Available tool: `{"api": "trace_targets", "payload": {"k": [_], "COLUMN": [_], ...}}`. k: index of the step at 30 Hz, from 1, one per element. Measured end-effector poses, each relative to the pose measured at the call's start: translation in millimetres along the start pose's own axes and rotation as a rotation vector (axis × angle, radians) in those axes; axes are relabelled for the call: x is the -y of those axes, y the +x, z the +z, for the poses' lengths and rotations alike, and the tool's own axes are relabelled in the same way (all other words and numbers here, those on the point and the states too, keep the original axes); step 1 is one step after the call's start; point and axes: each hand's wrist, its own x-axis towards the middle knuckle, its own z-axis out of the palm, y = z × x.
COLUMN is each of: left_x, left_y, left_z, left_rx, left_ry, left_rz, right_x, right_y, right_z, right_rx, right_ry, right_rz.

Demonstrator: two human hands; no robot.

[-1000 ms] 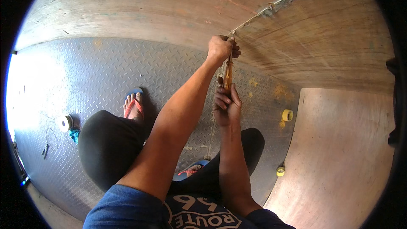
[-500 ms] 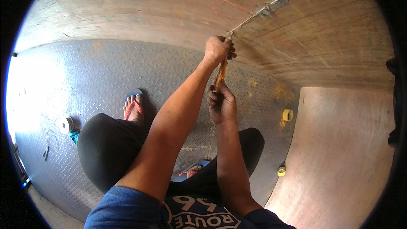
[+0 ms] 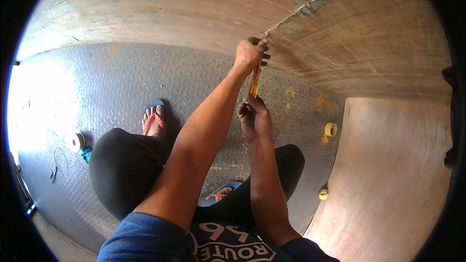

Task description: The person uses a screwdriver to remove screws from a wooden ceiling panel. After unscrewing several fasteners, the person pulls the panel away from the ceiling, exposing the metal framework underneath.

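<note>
A slim tool with a see-through orange body (image 3: 254,85), its exact kind unclear, stands nearly upright between my hands. My left hand (image 3: 248,55) closes round its upper end, right by the seam where two brown wooden panels meet; the tip is hidden there. At its lower end my right hand (image 3: 256,120) holds it with bent fingers. A pale, ragged strip of filler (image 3: 310,7) runs along the seam, up and to the right from my left hand.
I squat on a grey tread-plate metal floor (image 3: 116,80). At the right are two yellow tape rolls (image 3: 330,129), one beside the wooden end panel (image 3: 383,165). At the left lie a white spool (image 3: 76,141), a teal cloth (image 3: 86,155) and a small dark tool (image 3: 53,173).
The fingers of my right hand have shifted slightly on the tool's lower end, and more of the orange body shows. My left hand stays at the seam.
</note>
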Motion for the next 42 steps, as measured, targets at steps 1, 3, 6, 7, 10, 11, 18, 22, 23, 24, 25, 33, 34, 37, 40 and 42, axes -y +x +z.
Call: {"api": "trace_targets", "payload": {"k": [1,3,6,7,10,11,18,22,23,24,25,33,34,37,40,42], "left_x": [-1,-4,-8,-8,-5,-3,3,2,2,4,6,19,21,24,25,23], "left_y": [-2,-5,-5,-3,4,7,20,26,27,28,29,36,34,36,49,62], "left_z": [1,2,2,3,5,5,12,13,14,14,15,11,11,11,6,-2], "left_rx": [-0.028,-0.052,-0.027,-0.014,0.033,0.051,-0.063,-0.088,-0.099,-0.111,-0.111,-0.041,-0.072,-0.142,-0.2,-0.207], "left_ry": [0.124,0.276,0.218,0.101,-0.112,-0.161,-0.08,-0.01,0.044,0.099,0.097,-0.271,-0.012,0.546,0.699,1.109], "left_rz": [0.042,0.08,0.043,0.015,-0.041,-0.054,-0.007,0.051,0.071,0.094,0.095,0.062,0.203,0.481,0.625,0.748], "right_x": [0,2,15,20,28,29,29,26,25,25,25,26,26,28,29,30], "right_y": [2,3,-4,-7,-8,-8,-21,-40,-43,-46,-48,-53,-54,-59,-69,-74], "right_z": [1,4,8,9,11,11,-3,-16,-19,-23,-26,-51,-53,-57,-61,-62], "right_rx": [-0.018,-0.049,-0.03,0.016,0.004,0.004,0.035,-0.017,-0.034,-0.053,-0.057,-0.084,-0.117,-0.173,-0.181,-0.184], "right_ry": [-0.038,-0.033,0.014,-0.023,-0.142,-0.197,-0.618,-0.566,-0.555,-0.541,-0.522,-0.452,-0.443,-0.45,-0.471,-0.551], "right_rz": [-0.034,-0.058,0.026,0.09,0.095,0.055,-0.064,-0.014,-0.003,0.005,0.018,0.026,0.043,0.056,0.068,0.032]}}
